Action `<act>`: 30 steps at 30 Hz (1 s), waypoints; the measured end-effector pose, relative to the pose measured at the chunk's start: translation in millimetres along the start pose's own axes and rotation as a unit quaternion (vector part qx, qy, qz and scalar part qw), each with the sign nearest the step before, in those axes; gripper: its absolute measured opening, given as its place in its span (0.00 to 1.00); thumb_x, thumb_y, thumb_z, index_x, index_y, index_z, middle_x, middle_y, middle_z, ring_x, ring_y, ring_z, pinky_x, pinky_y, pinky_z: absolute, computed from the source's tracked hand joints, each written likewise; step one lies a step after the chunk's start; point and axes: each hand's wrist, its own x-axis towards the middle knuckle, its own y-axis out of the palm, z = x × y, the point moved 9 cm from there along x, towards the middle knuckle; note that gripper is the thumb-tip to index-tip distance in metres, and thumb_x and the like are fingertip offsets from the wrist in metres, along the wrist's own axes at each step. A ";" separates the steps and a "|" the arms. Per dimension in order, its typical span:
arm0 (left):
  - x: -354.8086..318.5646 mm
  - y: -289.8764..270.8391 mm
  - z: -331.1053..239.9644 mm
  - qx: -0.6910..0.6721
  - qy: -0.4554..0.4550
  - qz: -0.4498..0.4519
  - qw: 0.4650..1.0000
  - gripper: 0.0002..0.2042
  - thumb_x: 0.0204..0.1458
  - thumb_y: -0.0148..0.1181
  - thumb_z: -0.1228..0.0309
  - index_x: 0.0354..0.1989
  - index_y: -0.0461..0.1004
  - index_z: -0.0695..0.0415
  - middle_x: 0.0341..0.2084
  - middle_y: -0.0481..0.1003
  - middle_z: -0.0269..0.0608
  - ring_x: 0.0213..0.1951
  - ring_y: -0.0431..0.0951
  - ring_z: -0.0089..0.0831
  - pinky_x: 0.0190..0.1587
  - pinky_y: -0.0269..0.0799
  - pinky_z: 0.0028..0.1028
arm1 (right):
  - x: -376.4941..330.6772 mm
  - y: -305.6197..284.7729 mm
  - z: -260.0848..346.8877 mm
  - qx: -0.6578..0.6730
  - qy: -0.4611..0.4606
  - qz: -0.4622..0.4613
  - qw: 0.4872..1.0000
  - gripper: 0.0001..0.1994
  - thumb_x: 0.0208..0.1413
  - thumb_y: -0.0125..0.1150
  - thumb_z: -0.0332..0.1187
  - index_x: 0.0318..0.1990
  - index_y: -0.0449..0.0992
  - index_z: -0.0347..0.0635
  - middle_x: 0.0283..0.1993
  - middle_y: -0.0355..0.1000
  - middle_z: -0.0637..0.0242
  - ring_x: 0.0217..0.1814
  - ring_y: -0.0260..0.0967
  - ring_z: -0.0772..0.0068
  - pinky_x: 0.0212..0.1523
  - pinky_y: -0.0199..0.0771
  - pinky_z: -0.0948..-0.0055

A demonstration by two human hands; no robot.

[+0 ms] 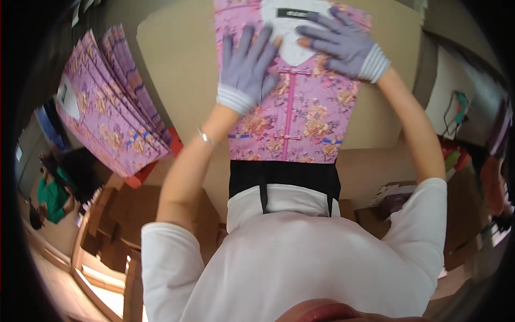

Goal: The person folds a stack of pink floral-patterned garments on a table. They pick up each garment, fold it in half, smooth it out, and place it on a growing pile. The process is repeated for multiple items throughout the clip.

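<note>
A pink floral garment lies folded flat on the table, its front edge reaching my waist. Dark pink piping with knotted fasteners runs down its middle, and a white neck area with a black label shows at the far end. My left hand, in a grey-purple glove with a striped cuff, rests flat on the garment's left side, fingers spread. Across the right side of the neckline lies my right hand, gloved alike, its fingers stretched out toward the left. Neither hand grips anything.
The pale tan table spreads under the garment. A stack of similar pink garments stands at the left. Cardboard boxes sit below it on the left. Another person in green is at the far left. A teal tool lies at the right.
</note>
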 end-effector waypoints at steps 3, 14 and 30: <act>48.1 -24.0 26.6 0.005 0.027 -0.057 0.998 0.31 0.46 0.55 0.58 0.61 0.64 0.55 0.65 0.59 0.47 0.65 0.57 0.54 0.64 0.47 0.60 | 9.8 -21.0 -20.8 -0.020 -0.028 0.004 0.999 0.25 0.58 0.46 0.51 0.61 0.68 0.56 0.70 0.57 0.66 0.74 0.50 0.56 0.71 0.44 0.46; 90.9 -35.8 47.7 0.078 0.135 -0.105 0.982 0.29 0.53 0.51 0.58 0.63 0.62 0.58 0.65 0.59 0.48 0.66 0.57 0.51 0.66 0.48 0.55 | 25.3 -35.3 -52.7 -0.113 0.012 -0.069 0.991 0.28 0.59 0.41 0.53 0.63 0.66 0.51 0.70 0.57 0.60 0.72 0.52 0.50 0.70 0.42 0.43; -314.4 13.6 -52.6 -0.462 -0.185 -0.080 0.863 0.12 0.55 0.49 0.78 0.43 0.78 0.61 0.30 0.79 0.47 0.36 0.81 0.36 0.42 0.77 0.30 | -242.3 113.0 261.2 0.390 0.457 -0.241 0.762 0.10 0.58 0.53 0.30 0.42 0.80 0.44 0.40 0.79 0.59 0.45 0.77 0.66 0.45 0.76 0.68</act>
